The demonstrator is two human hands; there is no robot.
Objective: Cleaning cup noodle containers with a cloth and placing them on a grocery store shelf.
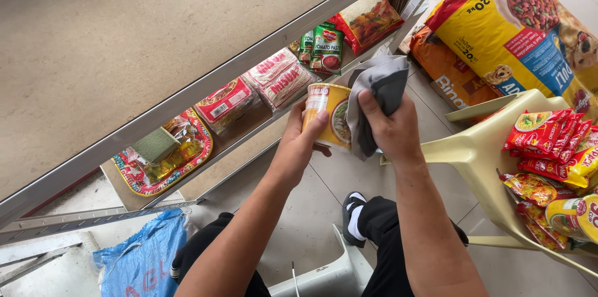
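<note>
My left hand point(300, 141) grips a yellow instant noodle cup point(330, 113), held on its side in front of the shelf. My right hand point(387, 130) holds a grey cloth point(377, 88) pressed against the cup's right side. Both forearms reach up from the bottom of the frame. Behind the cup a metal shelf point(205, 88) carries packets of noodles point(279, 77) and green tomato paste pouches point(324, 48).
A cream plastic chair point(479, 147) at the right holds several snack and noodle packets point(548, 141). Large yellow and orange pet food bags point(517, 29) lie on the tiled floor behind it. A round patterned tray point(165, 157) sits on the lower shelf. A blue sack point(140, 259) lies at lower left.
</note>
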